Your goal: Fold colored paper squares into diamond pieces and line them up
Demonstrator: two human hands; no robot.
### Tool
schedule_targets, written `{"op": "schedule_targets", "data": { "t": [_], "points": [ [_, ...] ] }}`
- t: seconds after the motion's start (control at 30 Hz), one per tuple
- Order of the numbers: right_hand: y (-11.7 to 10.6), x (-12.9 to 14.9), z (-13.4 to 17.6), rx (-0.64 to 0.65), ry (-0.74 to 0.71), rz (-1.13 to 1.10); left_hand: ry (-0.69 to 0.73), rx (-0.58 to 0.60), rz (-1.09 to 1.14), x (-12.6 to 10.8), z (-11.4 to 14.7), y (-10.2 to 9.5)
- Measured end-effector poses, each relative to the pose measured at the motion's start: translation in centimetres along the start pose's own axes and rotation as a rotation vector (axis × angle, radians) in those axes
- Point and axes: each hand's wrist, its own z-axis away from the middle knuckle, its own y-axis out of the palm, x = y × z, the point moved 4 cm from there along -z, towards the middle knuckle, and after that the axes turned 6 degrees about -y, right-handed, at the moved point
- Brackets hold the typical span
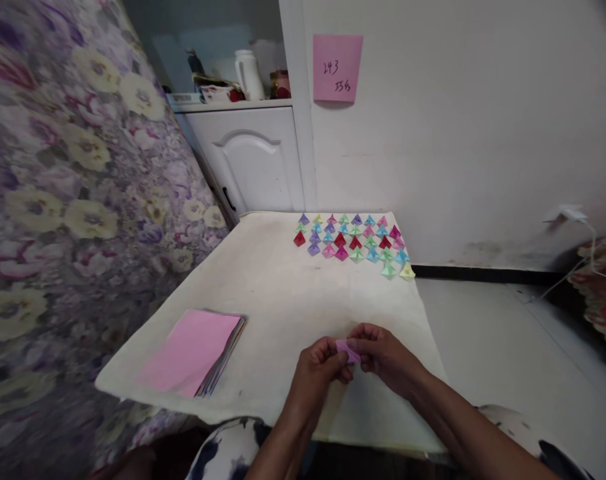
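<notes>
Between my two hands is a small folded piece of pink paper (pixel 349 351), held above the near part of the cream-covered table (pixel 283 300). My left hand (pixel 321 363) pinches its left side between thumb and fingers. On its right side, my right hand (pixel 377 348) is closed in a pinch too. The fingers partly hide the paper, so its full folded shape cannot be made out. Toward the far right of the table lie several small folded paper pieces (pixel 341 254) in many colours, set out in rows.
A stack of coloured paper (pixel 197 350), pink on top, lies at the table's left. Floral curtain (pixel 93 220) hangs along the left side. Behind the table stand a white cabinet (pixel 255 160) and a wall bearing a pink note (pixel 337 69). A charger (pixel 573 213) is plugged in at right.
</notes>
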Motion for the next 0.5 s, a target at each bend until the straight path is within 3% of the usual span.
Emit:
{"op": "schedule_targets", "data": {
  "t": [0.2, 0.5],
  "points": [
    [0.2, -0.6, 0.0, 0.036, 0.066, -0.140, 0.026, 0.011, 0.021, -0.1, 0.2, 0.1],
    [1.8, -1.1, 0.4, 0.126, 0.035, -0.321, -0.005, 0.030, 0.221, -0.1, 0.4, 0.2]
  ]
}}
